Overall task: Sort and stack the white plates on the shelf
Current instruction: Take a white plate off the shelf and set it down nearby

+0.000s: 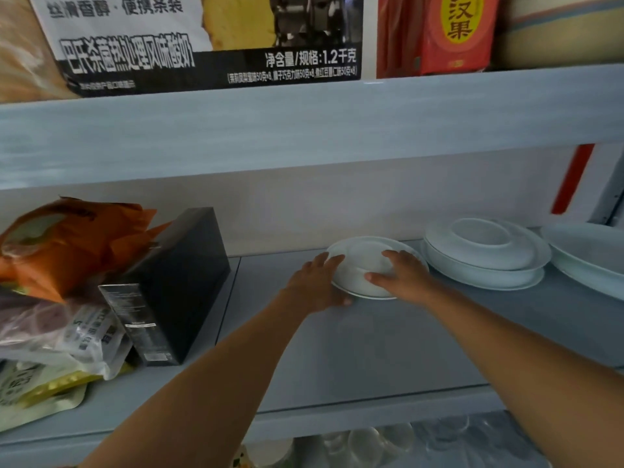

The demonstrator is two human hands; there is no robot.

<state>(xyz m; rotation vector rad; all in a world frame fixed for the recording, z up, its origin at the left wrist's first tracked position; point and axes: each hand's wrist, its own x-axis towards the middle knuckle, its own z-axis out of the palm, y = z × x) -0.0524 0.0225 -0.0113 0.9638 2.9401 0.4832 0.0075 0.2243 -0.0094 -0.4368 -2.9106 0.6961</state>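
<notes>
A white plate (363, 261) lies upside down near the back of the grey shelf (354, 349). My left hand (317, 285) holds its left rim, thumb under the near edge and fingers on top. My right hand (401, 276) lies on the plate's right side, fingers curled over its raised base. To the right stands a stack of white plates (486, 255), also upside down, the top one smaller. A larger white dish (587, 255) sits at the far right, partly cut off.
A black box (175, 288) stands left of the plates, with orange and clear snack bags (57, 282) piled beside it. The upper shelf board (304, 130) hangs close overhead, loaded with cartons. Glassware shows on the shelf below.
</notes>
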